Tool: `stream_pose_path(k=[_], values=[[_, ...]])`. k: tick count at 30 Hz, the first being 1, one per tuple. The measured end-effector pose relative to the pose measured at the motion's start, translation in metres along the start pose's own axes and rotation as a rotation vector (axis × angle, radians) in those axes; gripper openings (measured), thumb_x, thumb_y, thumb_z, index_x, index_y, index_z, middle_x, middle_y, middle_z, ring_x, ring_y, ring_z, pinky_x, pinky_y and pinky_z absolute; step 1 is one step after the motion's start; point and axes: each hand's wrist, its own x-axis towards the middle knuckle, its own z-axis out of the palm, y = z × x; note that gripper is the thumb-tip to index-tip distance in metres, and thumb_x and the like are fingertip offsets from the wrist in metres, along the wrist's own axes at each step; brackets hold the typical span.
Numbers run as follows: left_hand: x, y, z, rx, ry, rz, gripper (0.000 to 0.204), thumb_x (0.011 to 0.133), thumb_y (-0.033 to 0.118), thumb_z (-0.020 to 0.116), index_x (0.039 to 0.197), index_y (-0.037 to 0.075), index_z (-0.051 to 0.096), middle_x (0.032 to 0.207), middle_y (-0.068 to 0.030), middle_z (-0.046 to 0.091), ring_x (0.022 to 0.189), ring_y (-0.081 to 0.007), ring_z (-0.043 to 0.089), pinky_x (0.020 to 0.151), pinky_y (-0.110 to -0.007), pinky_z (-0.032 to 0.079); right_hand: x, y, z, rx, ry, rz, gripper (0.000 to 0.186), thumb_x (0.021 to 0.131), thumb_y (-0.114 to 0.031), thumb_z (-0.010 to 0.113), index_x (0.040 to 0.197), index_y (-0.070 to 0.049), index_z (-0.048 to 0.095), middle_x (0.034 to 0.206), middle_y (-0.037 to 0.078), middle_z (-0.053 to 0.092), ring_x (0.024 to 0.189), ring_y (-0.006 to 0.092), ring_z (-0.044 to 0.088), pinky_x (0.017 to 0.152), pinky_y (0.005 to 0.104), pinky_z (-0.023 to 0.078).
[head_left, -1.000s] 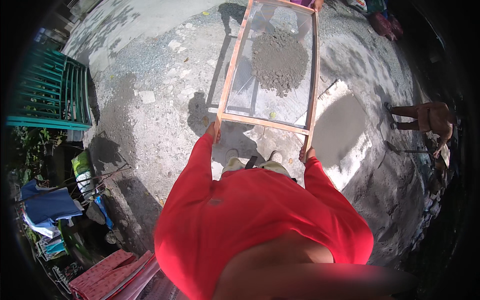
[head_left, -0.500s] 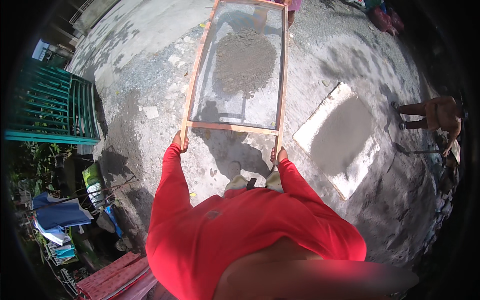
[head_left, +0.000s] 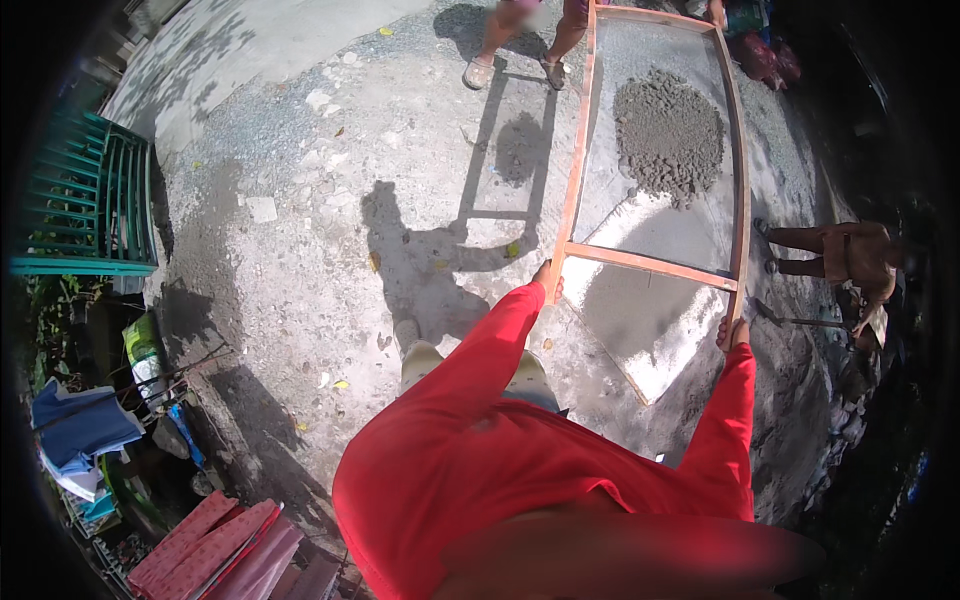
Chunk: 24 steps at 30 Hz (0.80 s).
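A long wooden-framed sand sieve (head_left: 657,265) is held out in front of me, its wire mesh bearing a heap of coarse grey sand (head_left: 668,135). My left hand (head_left: 549,281) is closed around the near left handle of the frame. Around the near right handle, my right hand (head_left: 735,333) is closed too. At the far end stands another person (head_left: 555,50), with a hand (head_left: 716,12) at the frame's far right corner. Below the sieve, a white sheet (head_left: 660,375) lies on the ground with fine grey sand (head_left: 625,325) on it, partly seen through the mesh.
At the right, another person (head_left: 850,255) bends with a long-handled shovel (head_left: 800,321). A green metal gate (head_left: 85,200) stands at the left, above hanging blue cloth (head_left: 85,425) and pink patterned panels (head_left: 205,545). Dark red bags (head_left: 765,60) lie at the far right.
The sieve has swung right, from over bare ground to over the white sheet, with both my hands still on it. The sand heap on the mesh looks looser and lumpier.
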Motion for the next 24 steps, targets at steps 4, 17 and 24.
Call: stream_pose_path(k=[4, 17, 24], values=[[-0.016, 0.019, 0.021, -0.014, -0.077, -0.013, 0.049, 0.073, 0.056, 0.020, 0.058, 0.013, 0.038, 0.043, -0.0014, 0.034, 0.036, -0.0168, 0.033, 0.038, -0.032, 0.030, -0.037, -0.037, -0.001, -0.012, 0.089, -0.038, 0.035, 0.077, -0.043, 0.025, 0.069, -0.014, 0.043, 0.050, -0.002, 0.037, 0.038, 0.0128, 0.033, 0.036, 0.0277, 0.028], [-0.487, 0.184, -0.492, 0.129, 0.317, 0.250, 0.049, 0.077, 0.047, 0.023, 0.054, 0.008, 0.041, 0.036, -0.0033, 0.032, 0.026, -0.0144, 0.029, 0.027, -0.026, 0.026, -0.234, 0.350, 0.516, 0.137, -0.676, -0.002, 0.035, 0.078, -0.037, 0.027, 0.065, -0.008, 0.041, 0.046, 0.005, 0.037, 0.035, 0.0168, 0.035, 0.034, 0.0288, 0.030], [-0.333, 0.007, -0.427, -0.364, 0.194, 0.194, 0.038, 0.078, 0.045, 0.029, 0.060, 0.014, 0.042, 0.041, -0.0001, 0.033, 0.031, -0.0126, 0.031, 0.028, -0.026, 0.024, -0.203, 0.291, 0.395, -0.004, -0.043, 0.146, 0.027, 0.077, -0.036, 0.034, 0.060, -0.016, 0.041, 0.042, -0.002, 0.034, 0.030, 0.0123, 0.030, 0.028, 0.0251, 0.023]])
